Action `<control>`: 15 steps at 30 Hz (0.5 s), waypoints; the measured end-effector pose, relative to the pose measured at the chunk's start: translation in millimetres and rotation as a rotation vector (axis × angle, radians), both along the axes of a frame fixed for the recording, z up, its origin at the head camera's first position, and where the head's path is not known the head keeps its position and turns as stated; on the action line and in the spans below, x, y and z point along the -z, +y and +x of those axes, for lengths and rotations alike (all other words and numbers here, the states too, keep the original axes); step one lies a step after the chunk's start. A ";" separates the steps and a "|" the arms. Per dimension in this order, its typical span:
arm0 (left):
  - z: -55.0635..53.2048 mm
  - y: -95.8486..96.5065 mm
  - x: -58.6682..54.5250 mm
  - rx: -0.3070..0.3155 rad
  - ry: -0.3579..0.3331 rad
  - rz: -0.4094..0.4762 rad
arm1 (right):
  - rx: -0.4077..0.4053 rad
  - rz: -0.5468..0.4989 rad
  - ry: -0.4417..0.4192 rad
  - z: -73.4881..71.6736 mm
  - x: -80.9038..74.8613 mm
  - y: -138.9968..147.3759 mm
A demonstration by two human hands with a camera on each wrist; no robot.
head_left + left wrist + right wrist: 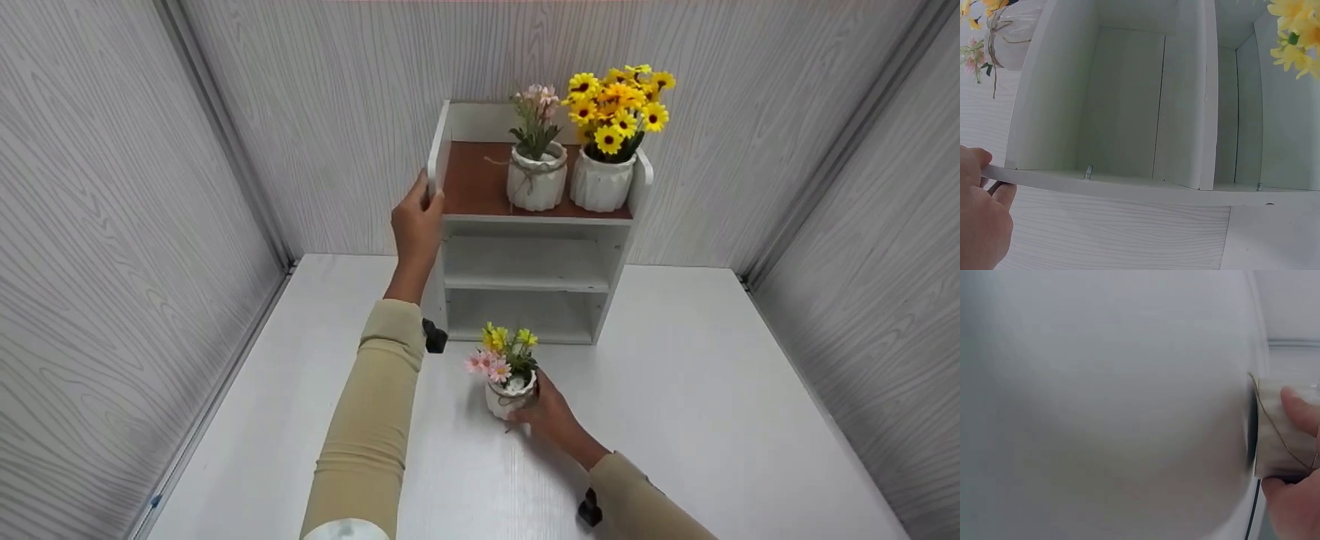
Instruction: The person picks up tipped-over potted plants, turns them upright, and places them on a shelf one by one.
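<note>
My left hand (418,229) grips the upper left side panel of a small white shelf (526,285) with a brown top. In the left wrist view, thumb and fingers pinch that panel's edge from both sides. Low in front of the shelf, my right hand (553,414) holds a white flowerpot (501,401) with pink and yellow flowers. Twine is tied round this pot, and the right wrist view has the thumb and a finger curled about its side (1275,433). Whether its base touches the table cannot be made out.
On the shelf's brown top (472,180) stand a twine-tied white pot of pale pink flowers (537,180) and a white pot of yellow flowers (602,184), side by side at the right. Wood-grain panels (360,112) enclose the white table (697,390) at the back and both sides.
</note>
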State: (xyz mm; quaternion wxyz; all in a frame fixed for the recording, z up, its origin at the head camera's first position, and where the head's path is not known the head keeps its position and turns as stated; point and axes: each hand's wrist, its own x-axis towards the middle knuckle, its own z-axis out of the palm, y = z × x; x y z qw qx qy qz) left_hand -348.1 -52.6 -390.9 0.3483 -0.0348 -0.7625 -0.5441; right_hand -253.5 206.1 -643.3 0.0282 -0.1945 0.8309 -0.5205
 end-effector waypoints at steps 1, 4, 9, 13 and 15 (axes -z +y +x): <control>-0.3 -0.1 -0.5 0.002 0.003 -0.001 | -0.006 0.008 -0.005 -2.0 0.0 1.5; -0.8 -0.5 -1.7 0.004 0.012 -0.001 | -0.025 0.033 -0.019 -7.3 -0.3 5.0; -1.0 -1.1 -1.5 -0.002 0.008 0.005 | -0.057 0.057 -0.026 -12.5 0.8 8.5; -1.2 -0.6 -0.4 -0.006 0.007 -0.006 | -0.061 0.059 -0.026 -10.3 -1.0 9.7; -1.0 -0.4 -0.3 -0.012 0.010 -0.012 | -0.048 0.038 -0.037 -5.6 -3.0 9.6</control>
